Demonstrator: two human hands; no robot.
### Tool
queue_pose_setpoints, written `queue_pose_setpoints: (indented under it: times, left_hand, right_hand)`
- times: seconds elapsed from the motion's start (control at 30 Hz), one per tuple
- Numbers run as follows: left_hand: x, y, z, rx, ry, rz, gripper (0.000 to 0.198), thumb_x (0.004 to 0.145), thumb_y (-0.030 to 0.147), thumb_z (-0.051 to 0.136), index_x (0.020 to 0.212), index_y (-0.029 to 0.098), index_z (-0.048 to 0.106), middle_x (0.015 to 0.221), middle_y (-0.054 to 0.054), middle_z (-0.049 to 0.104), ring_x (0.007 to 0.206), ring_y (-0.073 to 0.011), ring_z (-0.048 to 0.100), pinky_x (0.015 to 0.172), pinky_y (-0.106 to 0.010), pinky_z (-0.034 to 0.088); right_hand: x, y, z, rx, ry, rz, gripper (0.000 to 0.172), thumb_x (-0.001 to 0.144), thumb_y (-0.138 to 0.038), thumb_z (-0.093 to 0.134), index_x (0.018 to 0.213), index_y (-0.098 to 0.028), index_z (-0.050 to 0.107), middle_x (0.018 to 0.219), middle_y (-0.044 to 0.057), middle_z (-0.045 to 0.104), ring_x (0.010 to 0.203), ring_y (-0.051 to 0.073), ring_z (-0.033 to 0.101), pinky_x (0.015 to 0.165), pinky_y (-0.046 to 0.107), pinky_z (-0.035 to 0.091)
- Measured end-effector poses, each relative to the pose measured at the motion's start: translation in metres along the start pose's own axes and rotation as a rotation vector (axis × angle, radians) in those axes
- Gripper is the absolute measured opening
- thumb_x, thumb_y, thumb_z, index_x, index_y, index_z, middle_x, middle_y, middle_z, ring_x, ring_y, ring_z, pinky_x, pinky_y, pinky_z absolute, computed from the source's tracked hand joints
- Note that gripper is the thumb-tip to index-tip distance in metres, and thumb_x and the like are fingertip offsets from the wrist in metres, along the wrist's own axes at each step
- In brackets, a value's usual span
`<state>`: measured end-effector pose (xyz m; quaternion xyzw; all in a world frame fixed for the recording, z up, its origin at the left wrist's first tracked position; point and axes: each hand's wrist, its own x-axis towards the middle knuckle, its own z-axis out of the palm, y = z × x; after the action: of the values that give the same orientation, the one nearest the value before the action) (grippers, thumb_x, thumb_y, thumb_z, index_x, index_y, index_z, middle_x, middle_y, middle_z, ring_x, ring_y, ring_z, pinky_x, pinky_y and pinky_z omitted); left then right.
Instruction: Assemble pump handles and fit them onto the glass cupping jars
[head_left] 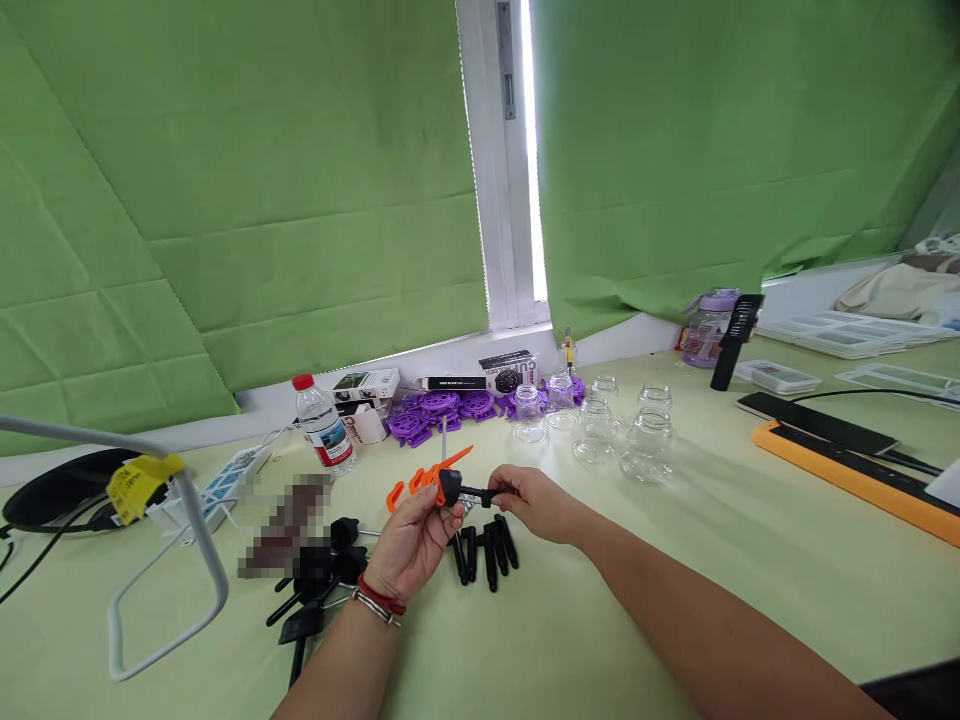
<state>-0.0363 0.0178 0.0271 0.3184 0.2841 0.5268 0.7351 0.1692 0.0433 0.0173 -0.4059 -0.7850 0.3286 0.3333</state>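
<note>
Held in front of me, a black dome-shaped cap with a shaft lies sideways between both hands. My left hand is closed around the cap end, palm turned up. The fingers of my right hand pinch the black far end of the shaft. Orange plastic hook-shaped pieces lie just behind my left hand. Below the hands are several black tube-like handles on the table. More black caps with metal rods are piled left of my left wrist.
Several clear glass jars stand behind right. Purple plastic parts, small boxes and a water bottle line the back. A grey metal frame rises at left, a power strip behind it. An orange-and-black bar lies right.
</note>
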Motion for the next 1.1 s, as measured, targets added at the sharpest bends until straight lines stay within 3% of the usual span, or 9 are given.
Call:
queue_pose_setpoints:
  times: [0.17, 0.3, 0.57, 0.73, 0.9, 1.1]
  left_hand:
    - [-0.001, -0.002, 0.001, 0.006, -0.05, 0.032, 0.021, 0.09, 0.022, 0.05, 0.105, 0.01, 0.059, 0.08, -0.007, 0.064, 0.071, -0.0145, 0.063, 0.065, -0.025, 0.053]
    - [-0.003, -0.004, 0.006, 0.086, -0.066, 0.145, 0.02, 0.09, 0.029, 0.052, 0.104, 0.016, 0.053, 0.088, -0.006, 0.062, 0.073, -0.0169, 0.063, 0.066, -0.03, 0.052]
    - [-0.005, -0.008, 0.013, 0.255, 0.17, 0.493, 0.016, 0.084, 0.029, 0.059, 0.093, 0.023, 0.047, 0.087, 0.003, 0.058, 0.069, -0.0092, 0.059, 0.067, -0.024, 0.05]
    - [-0.005, -0.011, 0.011, 0.414, 0.266, 0.612, 0.02, 0.087, 0.039, 0.055, 0.091, 0.021, 0.051, 0.093, 0.0, 0.061, 0.084, -0.0125, 0.062, 0.073, -0.026, 0.052]
    - [-0.002, -0.013, 0.005, 0.544, 0.307, 0.653, 0.026, 0.089, 0.045, 0.051, 0.089, 0.019, 0.052, 0.105, -0.005, 0.063, 0.086, -0.0152, 0.064, 0.073, -0.031, 0.054]
    - [-0.003, -0.013, 0.006, 0.706, 0.274, 0.683, 0.03, 0.088, 0.038, 0.055, 0.114, 0.024, 0.053, 0.133, -0.007, 0.05, 0.092, -0.0139, 0.061, 0.077, -0.03, 0.052]
  right_hand:
    - [-0.001, -0.005, 0.003, 0.092, 0.03, -0.004, 0.007, 0.082, -0.015, 0.049, 0.083, -0.018, 0.054, 0.066, -0.004, 0.05, 0.06, 0.011, 0.041, 0.057, 0.024, 0.034]
    - [-0.001, -0.007, 0.006, 0.124, 0.048, -0.018, 0.005, 0.083, -0.018, 0.048, 0.084, -0.019, 0.053, 0.067, -0.003, 0.049, 0.06, 0.011, 0.04, 0.057, 0.024, 0.033]
    - [-0.003, -0.007, 0.023, 0.196, 0.06, -0.009, 0.006, 0.083, -0.022, 0.049, 0.086, -0.02, 0.055, 0.069, -0.003, 0.05, 0.059, 0.011, 0.039, 0.056, 0.024, 0.033]
    - [-0.005, -0.014, 0.033, 0.28, 0.108, 0.044, 0.01, 0.08, -0.021, 0.052, 0.09, -0.019, 0.056, 0.073, -0.001, 0.055, 0.061, 0.011, 0.044, 0.059, 0.024, 0.037]
    - [-0.008, -0.021, 0.035, 0.239, 0.099, 0.034, 0.011, 0.082, -0.021, 0.051, 0.089, -0.019, 0.059, 0.071, -0.001, 0.054, 0.061, 0.011, 0.042, 0.058, 0.024, 0.035]
    - [-0.012, -0.023, 0.04, 0.324, 0.057, 0.026, 0.012, 0.088, -0.023, 0.046, 0.095, -0.018, 0.053, 0.074, -0.001, 0.06, 0.058, 0.01, 0.042, 0.055, 0.023, 0.034]
